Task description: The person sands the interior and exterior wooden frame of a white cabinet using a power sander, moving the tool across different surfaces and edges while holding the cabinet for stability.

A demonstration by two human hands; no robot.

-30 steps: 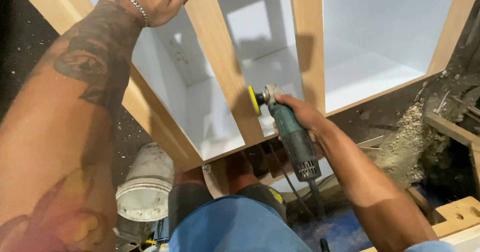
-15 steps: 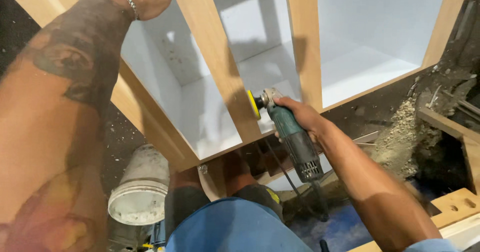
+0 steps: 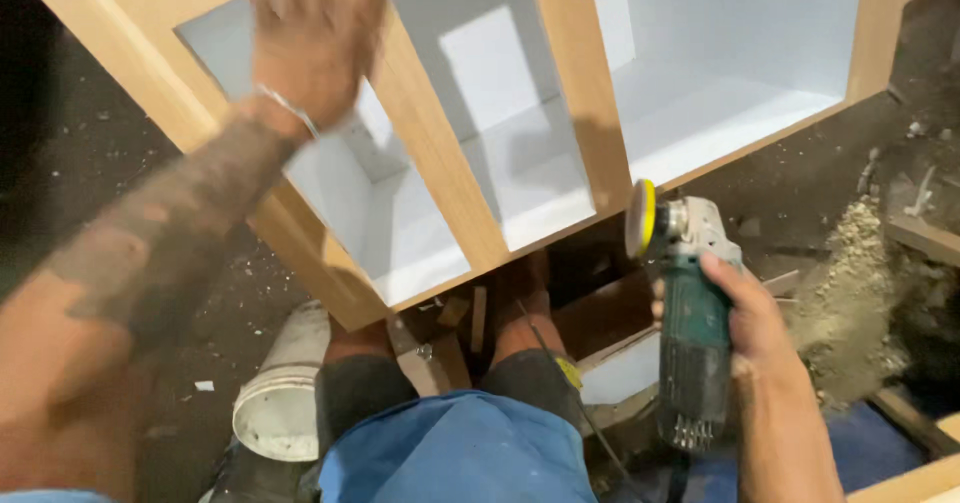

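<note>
Gripping the green sander [image 3: 690, 333] in my right hand [image 3: 745, 323], fingers wrapped tight round its body, I hold it long axis near-to-far, yellow disc [image 3: 640, 218] facing left, just right of the cabinet frame [image 3: 590, 103]. My left hand [image 3: 315, 48] (blurred; grip unclear) lies farther left on that frame.

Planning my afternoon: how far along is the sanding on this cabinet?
Done: cabinet frame is assembled, insides white. In hand: right hand holds the green sander off the wood; left hand is over a frame bar. Left: cannot tell which bars are sanded.
</note>
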